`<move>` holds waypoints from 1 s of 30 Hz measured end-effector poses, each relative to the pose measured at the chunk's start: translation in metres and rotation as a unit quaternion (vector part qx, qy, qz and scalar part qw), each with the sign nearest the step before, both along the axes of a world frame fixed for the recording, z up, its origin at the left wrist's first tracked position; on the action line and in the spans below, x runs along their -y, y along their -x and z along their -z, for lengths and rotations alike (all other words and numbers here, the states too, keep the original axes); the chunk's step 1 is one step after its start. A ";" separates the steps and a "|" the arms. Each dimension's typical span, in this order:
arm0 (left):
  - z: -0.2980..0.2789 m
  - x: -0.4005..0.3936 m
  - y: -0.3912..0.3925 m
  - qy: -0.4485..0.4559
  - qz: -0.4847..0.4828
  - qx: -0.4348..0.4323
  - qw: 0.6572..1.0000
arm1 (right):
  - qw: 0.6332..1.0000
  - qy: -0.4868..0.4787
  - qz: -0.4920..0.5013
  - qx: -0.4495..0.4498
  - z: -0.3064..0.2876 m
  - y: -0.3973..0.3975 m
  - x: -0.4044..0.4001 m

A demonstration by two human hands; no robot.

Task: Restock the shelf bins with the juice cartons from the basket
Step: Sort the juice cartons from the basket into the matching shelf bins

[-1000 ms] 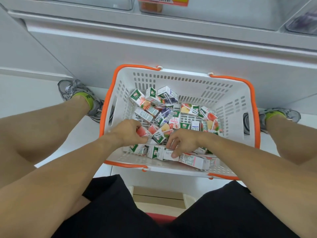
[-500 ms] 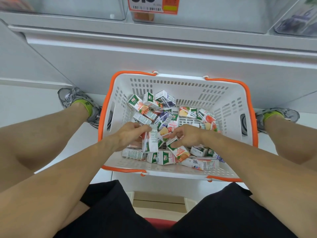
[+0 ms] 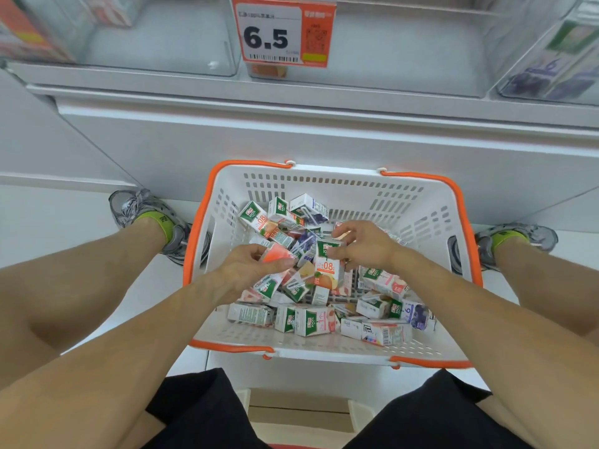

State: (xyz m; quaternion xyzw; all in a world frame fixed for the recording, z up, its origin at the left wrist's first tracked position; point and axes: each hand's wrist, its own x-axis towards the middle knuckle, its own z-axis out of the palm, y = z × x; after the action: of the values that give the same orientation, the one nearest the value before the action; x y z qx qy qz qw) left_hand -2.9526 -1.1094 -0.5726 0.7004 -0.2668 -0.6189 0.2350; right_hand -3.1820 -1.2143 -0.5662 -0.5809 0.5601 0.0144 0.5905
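Note:
A white basket with orange handles (image 3: 431, 202) stands on the floor between my feet, holding several small juice cartons (image 3: 311, 320) in a loose pile. My left hand (image 3: 249, 270) holds a pink carton (image 3: 279, 254) above the pile, thumb across its front. My right hand (image 3: 366, 244) pinches the top of a white carton with a green label and peach picture (image 3: 328, 270), which hangs upright over the basket's middle. Clear shelf bins (image 3: 155, 50) sit on the shelf above.
An orange price tag reading 6.5 (image 3: 283, 35) hangs on the middle bin's front. The right bin (image 3: 557, 59) holds purple-and-green cartons. My shoes (image 3: 146, 212) flank the basket. A white shelf base (image 3: 291, 140) stands behind it, and a stool edge (image 3: 298, 406) shows under me.
Both hands have risen out of the pile, each lifting a carton. My view has tilted upward, bringing the shelf bins and price tag into sight.

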 end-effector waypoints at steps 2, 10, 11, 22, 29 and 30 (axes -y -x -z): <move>-0.003 0.002 0.000 0.005 -0.032 -0.020 0.999 | 0.999 0.007 0.025 0.023 -0.016 -0.003 0.008; -0.066 0.037 0.004 0.137 -0.022 0.018 0.990 | 0.989 0.112 0.042 0.087 -0.099 -0.016 0.033; -0.080 0.043 0.001 0.168 0.001 0.034 0.985 | 0.986 0.129 0.041 0.099 -0.115 -0.016 0.035; -0.248 0.093 -0.049 0.344 0.160 0.131 0.916 | 0.867 0.385 0.091 0.304 -0.265 -0.010 0.071; -0.245 0.105 -0.062 0.389 0.017 0.023 0.921 | 0.841 0.503 0.098 0.172 -0.270 -0.059 0.163; -0.246 0.106 -0.062 0.394 0.007 0.003 0.919 | 0.854 0.491 0.091 0.145 -0.265 -0.069 0.178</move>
State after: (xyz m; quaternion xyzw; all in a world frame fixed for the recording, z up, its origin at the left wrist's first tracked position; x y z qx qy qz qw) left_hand -2.8910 -1.2152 -0.3270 0.5515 -0.4946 -0.4632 0.4865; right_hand -3.1125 -1.3920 -0.3008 -0.7373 0.4527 -0.4005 0.3019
